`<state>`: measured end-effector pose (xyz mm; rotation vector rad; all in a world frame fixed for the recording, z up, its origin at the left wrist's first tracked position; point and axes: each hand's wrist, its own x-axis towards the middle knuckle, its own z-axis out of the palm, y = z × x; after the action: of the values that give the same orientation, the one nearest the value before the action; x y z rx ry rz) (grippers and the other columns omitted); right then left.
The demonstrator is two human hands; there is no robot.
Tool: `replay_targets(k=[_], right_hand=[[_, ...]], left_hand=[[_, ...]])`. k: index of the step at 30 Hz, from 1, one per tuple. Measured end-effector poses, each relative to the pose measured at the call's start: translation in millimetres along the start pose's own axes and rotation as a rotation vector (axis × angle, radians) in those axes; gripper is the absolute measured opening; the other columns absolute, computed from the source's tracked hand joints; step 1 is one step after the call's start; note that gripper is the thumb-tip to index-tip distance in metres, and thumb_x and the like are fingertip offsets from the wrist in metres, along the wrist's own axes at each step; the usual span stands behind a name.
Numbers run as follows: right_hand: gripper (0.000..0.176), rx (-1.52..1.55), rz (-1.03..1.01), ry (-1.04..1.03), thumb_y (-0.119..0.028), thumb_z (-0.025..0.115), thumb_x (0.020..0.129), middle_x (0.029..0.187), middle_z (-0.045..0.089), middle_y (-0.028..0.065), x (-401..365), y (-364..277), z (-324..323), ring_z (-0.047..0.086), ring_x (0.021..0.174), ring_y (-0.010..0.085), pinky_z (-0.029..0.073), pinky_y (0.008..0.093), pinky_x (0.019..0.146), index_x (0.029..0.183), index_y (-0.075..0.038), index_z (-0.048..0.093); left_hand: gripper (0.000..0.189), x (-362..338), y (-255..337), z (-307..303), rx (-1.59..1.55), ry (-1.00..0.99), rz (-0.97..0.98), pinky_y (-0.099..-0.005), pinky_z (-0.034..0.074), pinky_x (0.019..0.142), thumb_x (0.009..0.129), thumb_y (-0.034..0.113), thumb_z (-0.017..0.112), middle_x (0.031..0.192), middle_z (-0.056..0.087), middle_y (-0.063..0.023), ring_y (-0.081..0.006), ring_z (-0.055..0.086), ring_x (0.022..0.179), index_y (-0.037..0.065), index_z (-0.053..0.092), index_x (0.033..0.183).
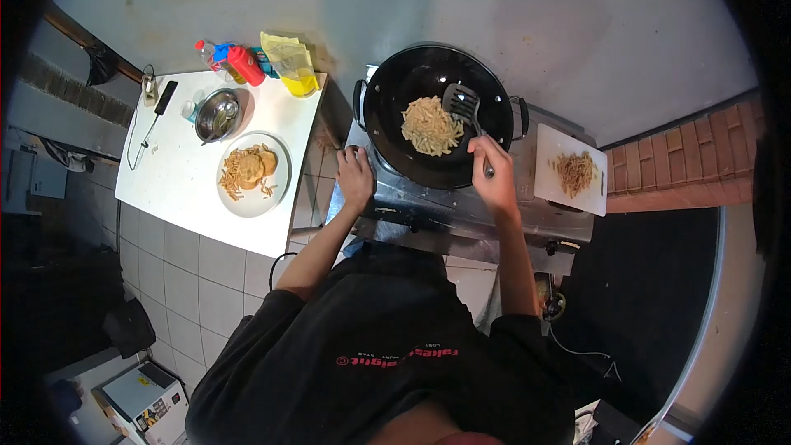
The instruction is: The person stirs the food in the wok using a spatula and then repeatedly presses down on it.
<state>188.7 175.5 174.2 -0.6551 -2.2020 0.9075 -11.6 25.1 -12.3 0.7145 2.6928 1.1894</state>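
My right hand (493,171) is wrapped round the handle of a black slotted spatula (463,102). The spatula's head is inside a large black wok (395,161), beside a heap of pale, short strips of food (430,126). Left of the wok, my left hand (354,173) rests on the edge of the metal stove (395,208), its fingers laid out and holding nothing. It is close to the wok's left handle but does not appear to grip it. A white cutting board (548,175) with browned strips (574,174) lies to the right of the wok.
On the white table (173,198) at left stand a plate of food (272,202), a metal bowl (218,114), a red squeeze bottle (246,66) and a yellow bag (290,62). A brick ledge (684,156) borders the stove's right side. The wall is just behind the wok.
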Motion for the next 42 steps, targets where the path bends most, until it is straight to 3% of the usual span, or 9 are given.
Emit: replay_targets(k=[3,7,9,19,30,35,38,40,42], right_hand=[[0.006,-0.068,-0.135,0.057,0.006,0.049,0.095,0.081,0.053,0.0126,4.1,1.9,-3.4,0.051,0.071,0.0239,0.041,0.0273,0.067,0.091,0.002,0.052],[0.006,-0.073,-0.094,0.058,0.006,0.049,0.095,0.081,0.054,0.0126,6.3,9.4,-6.2,0.054,0.072,0.0238,0.042,0.0277,0.068,0.091,0.002,0.053],[0.008,-0.104,-0.072,0.097,0.008,0.051,0.089,0.084,0.058,0.0148,6.4,13.8,-4.3,0.058,0.075,0.0325,0.045,0.0323,0.069,0.091,0.001,0.055],[0.009,0.031,0.042,0.071,0.006,0.049,0.093,0.083,0.055,0.0139,-10.2,-9.2,-14.5,0.054,0.073,0.0255,0.045,0.0295,0.070,0.093,0.001,0.056],[0.011,-0.120,-0.033,0.120,0.009,0.050,0.089,0.084,0.057,0.0170,-4.3,3.2,3.5,0.059,0.080,0.0376,0.048,0.0358,0.072,0.094,0.001,0.055],[0.009,0.003,0.086,0.084,0.007,0.050,0.090,0.083,0.055,0.0168,-0.7,-20.5,7.8,0.057,0.077,0.0347,0.045,0.0320,0.070,0.093,0.001,0.055],[0.008,-0.041,0.037,0.132,0.006,0.050,0.092,0.082,0.055,0.0138,-2.1,-28.3,-0.6,0.057,0.075,0.0264,0.044,0.0300,0.069,0.092,0.000,0.056],[0.008,0.032,0.247,0.159,0.003,0.050,0.097,0.083,0.057,0.0086,-7.3,-30.7,-6.7,0.057,0.078,0.0170,0.043,0.0268,0.069,0.094,-0.001,0.057],[0.007,0.109,0.208,0.256,-0.004,0.054,0.100,0.084,0.058,0.0018,-3.9,-21.7,-7.3,0.054,0.081,0.0093,0.042,0.0245,0.069,0.095,-0.003,0.058]], left_hand=[[0.043,-0.9,2.0,-1.5,0.009,0.002,-0.008,-0.0572,0.043,0.093,0.106,0.040,0.036,0.121,0.053,-0.0217,-0.0442,0.055,0.111,0.002,0.054,0.117],[0.042,-0.3,3.5,-3.2,0.001,-0.023,-0.027,-0.0571,0.042,0.094,0.106,0.040,0.037,0.121,0.053,-0.0203,-0.0423,0.055,0.113,0.004,0.054,0.119],[0.042,0.0,0.7,-1.0,0.005,-0.026,-0.039,-0.0572,0.042,0.094,0.106,0.040,0.038,0.122,0.053,-0.0190,-0.0406,0.055,0.113,0.005,0.054,0.120],[0.044,0.8,1.5,-1.3,-0.059,-0.053,-0.047,-0.0536,0.044,0.095,0.107,0.040,0.035,0.123,0.052,-0.0238,-0.0465,0.054,0.112,0.001,0.053,0.118],[0.041,3.3,-10.3,6.3,-0.077,-0.110,-0.018,-0.0553,0.043,0.092,0.105,0.042,0.039,0.121,0.054,-0.0186,-0.0413,0.057,0.110,0.006,0.054,0.120],[0.041,1.3,-10.2,5.7,-0.096,-0.085,-0.049,-0.0551,0.043,0.091,0.105,0.042,0.039,0.118,0.054,-0.0183,-0.0413,0.057,0.108,0.006,0.054,0.118],[0.041,2.9,-5.0,2.8,-0.104,-0.089,-0.061,-0.0550,0.043,0.091,0.105,0.042,0.039,0.118,0.054,-0.0186,-0.0418,0.057,0.108,0.006,0.054,0.118],[0.041,1.1,-3.8,0.0,-0.093,-0.131,-0.070,-0.0556,0.043,0.091,0.105,0.042,0.039,0.120,0.054,-0.0194,-0.0424,0.057,0.109,0.006,0.054,0.118],[0.041,0.3,-9.9,5.6,-0.092,-0.121,-0.085,-0.0557,0.043,0.091,0.105,0.042,0.039,0.120,0.054,-0.0194,-0.0424,0.057,0.109,0.006,0.054,0.119]])
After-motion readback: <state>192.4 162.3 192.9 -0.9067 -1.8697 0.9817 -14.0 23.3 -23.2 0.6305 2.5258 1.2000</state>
